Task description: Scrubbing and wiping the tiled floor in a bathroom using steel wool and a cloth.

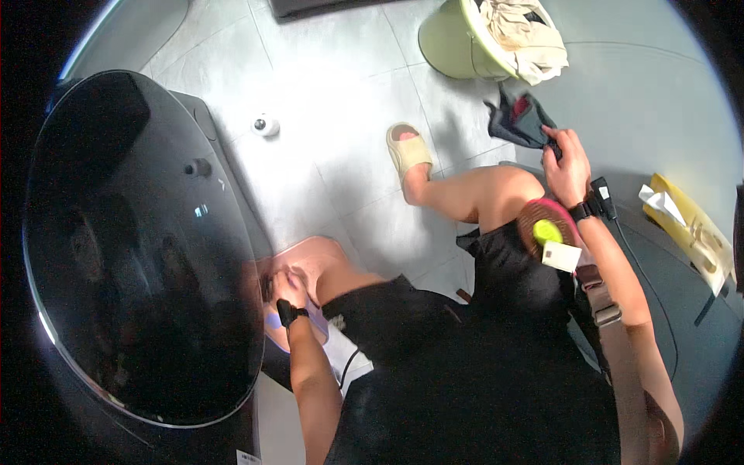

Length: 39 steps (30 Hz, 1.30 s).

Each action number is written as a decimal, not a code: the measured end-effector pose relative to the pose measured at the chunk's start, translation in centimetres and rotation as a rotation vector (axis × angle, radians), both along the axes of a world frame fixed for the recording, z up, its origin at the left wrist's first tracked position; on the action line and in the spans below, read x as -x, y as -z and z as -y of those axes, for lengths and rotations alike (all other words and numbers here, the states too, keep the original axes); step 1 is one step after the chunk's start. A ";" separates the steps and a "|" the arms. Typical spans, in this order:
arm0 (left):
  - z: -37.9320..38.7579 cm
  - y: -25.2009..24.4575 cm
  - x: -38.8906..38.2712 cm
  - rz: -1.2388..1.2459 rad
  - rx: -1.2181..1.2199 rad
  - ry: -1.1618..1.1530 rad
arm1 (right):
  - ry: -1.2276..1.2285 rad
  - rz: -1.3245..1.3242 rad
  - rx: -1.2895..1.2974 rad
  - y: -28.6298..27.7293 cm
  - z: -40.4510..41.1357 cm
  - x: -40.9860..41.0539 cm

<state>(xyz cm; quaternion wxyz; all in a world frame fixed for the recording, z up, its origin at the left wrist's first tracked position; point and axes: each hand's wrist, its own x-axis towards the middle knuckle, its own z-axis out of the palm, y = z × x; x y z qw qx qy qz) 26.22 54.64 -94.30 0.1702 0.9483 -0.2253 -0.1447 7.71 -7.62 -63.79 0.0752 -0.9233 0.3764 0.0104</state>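
Observation:
My right hand (569, 165), at the upper right, pinches the edge of a dark grey cloth (523, 123) with a red patch. This cloth hangs over the floor, just below a pale green bucket (459, 49) that holds cream-coloured cloth (511, 32). Lower left, my left hand (289, 289) has its fingers curled beside the rim of a glossy dark oval panel (145, 250). A pink plastic object (308, 256) lies partly under that hand. Something dark sits at the fingers, but blur and the panel's edge hide whether they hold it.
A small white bottle (265, 125) stands on the grey tiled floor (343, 151). Right of my arm, a yellow packet (691, 232) with white tissue lies on a grey surface near a black cable (645, 273). A brown strap (616, 349) crosses my right side.

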 end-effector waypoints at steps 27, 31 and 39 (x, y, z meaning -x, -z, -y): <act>0.4 2.5 1.4 0.097 0.071 0.059 | 0.276 -0.199 -0.015 16.9 -11.3 33.3; 0.3 2.3 1.3 0.108 0.004 0.035 | 0.229 -0.280 -0.004 21.9 -11.5 33.4; 4.5 -0.1 0.6 -0.278 0.181 0.011 | 0.213 -0.412 -0.040 28.1 -9.3 32.2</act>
